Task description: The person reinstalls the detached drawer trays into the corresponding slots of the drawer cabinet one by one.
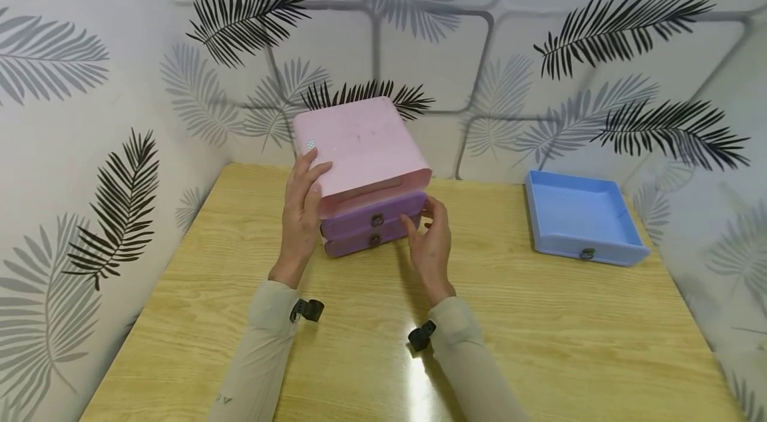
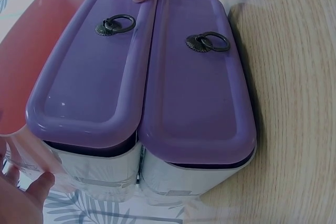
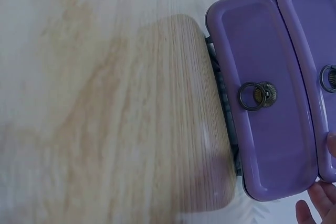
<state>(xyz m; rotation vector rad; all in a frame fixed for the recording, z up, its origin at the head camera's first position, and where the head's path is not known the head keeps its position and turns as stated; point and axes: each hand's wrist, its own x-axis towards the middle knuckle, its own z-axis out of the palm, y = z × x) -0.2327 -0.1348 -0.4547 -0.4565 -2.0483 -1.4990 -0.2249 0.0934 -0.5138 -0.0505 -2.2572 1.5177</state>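
A small drawer cabinet stands on the table, with a pink casing (image 1: 362, 142) on top whose front is an open slot. Below the slot sit an upper purple drawer (image 2: 89, 77) and a lower purple drawer (image 2: 194, 93), both pushed in, each with a dark metal ring pull. My left hand (image 1: 299, 202) rests on the casing's left side, fingers lying over its top edge. My right hand (image 1: 433, 242) pinches the right end of the upper drawer, its thumb on the front face and its fingers round the end.
A blue drawer (image 1: 587, 209) with a ring pull lies by itself at the right rear of the wooden table (image 1: 527, 329). Behind the cabinet rises a wall (image 1: 431, 62) with a leaf pattern, close to the table's rear edge.
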